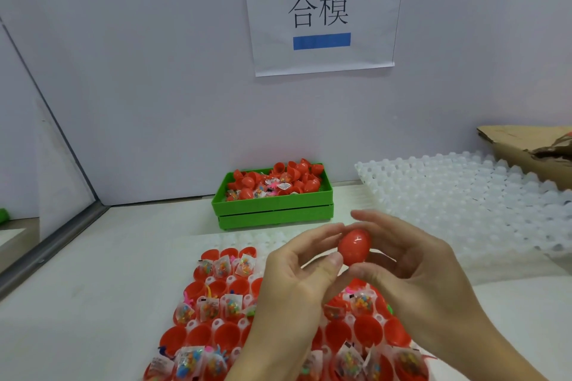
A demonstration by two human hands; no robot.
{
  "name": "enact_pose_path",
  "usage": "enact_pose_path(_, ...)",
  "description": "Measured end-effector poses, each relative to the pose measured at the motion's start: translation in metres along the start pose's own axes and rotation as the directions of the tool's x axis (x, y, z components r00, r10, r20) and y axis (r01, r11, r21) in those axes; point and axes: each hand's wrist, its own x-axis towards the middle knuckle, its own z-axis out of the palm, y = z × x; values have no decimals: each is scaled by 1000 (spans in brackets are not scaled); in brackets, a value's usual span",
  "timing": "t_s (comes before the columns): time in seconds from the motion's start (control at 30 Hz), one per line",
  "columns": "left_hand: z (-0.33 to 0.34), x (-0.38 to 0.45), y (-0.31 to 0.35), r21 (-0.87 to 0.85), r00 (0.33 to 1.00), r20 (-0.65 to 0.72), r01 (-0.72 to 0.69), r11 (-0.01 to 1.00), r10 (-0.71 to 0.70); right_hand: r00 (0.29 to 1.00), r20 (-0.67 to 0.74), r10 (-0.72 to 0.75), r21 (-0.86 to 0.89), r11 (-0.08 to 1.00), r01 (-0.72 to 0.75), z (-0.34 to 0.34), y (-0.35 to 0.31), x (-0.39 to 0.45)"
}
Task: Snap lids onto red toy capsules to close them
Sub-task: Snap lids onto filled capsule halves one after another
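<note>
A red egg-shaped toy capsule [354,246] is held in the air between both hands, and it looks closed. My left hand [297,281] pinches its left side with thumb and fingertips. My right hand [414,269] curls round its right side, thumb underneath. Below the hands lies a white holder tray [235,238] with several open red capsule halves [201,288], some holding small clear toy packets [210,308].
A green crate [275,210] at the back holds several red capsule pieces and toy packets. A stack of empty white holder trays [464,195] lies to the right, with a cardboard box [526,148] behind it. A paper sign [322,9] hangs on the wall.
</note>
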Motion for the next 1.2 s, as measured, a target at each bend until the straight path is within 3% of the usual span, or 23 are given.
enact_pose_path(0.1, -1, 0, 1, 4, 1000, -19, 19, 1000, -18, 999, -17, -32, -151, 988, 29, -3, 3, 0)
enact_pose_path(0.2, -1, 1, 1, -17, 999, -16, 41, 999, -41, 985, 3, -175, -407, 899, 161, -5, 1, -1)
enact_pose_path(0.27, 0, 0, 1, -55, 998, -12, 66, 996, -66, 978, 33, -208, -446, 872, 200, -5, 1, -2)
enact_pose_path(0.4, 2, -1, 3, -78, 996, -18, 90, 993, -92, 992, 7, -125, -401, 908, 118, -3, -2, -4)
enact_pose_path(0.47, 3, -1, 0, 78, 999, -45, 28, 997, -25, 990, -10, -140, -377, 918, 126, -1, -2, -4)
enact_pose_path(0.57, 1, -3, 0, 247, 994, -31, -94, 965, 105, 997, -34, -63, -160, 986, 57, -2, -6, -3)
enact_pose_path(0.63, 1, -4, 3, 220, 990, 55, -139, 965, 130, 1000, -6, -10, -29, 1000, 10, -3, -12, -2)
enact_pose_path(0.73, 1, -4, 4, 133, 978, 133, -180, 975, 162, 989, 144, 16, 103, 994, -31, -3, -20, -1)
enact_pose_path(0.8, 6, -5, 3, 139, 971, 115, -227, 964, 212, 980, 199, 9, 99, 995, -29, -2, -21, -1)
enact_pose_path(0.97, 15, -9, -3, 184, 966, 3, -255, 949, 259, 990, 142, 26, 58, 998, -34, -3, -11, -4)
enact_pose_path(1.2, 16, -10, 6, 206, 963, 50, -271, 940, 266, 982, 185, 32, 171, 983, -64, -7, -14, -2)
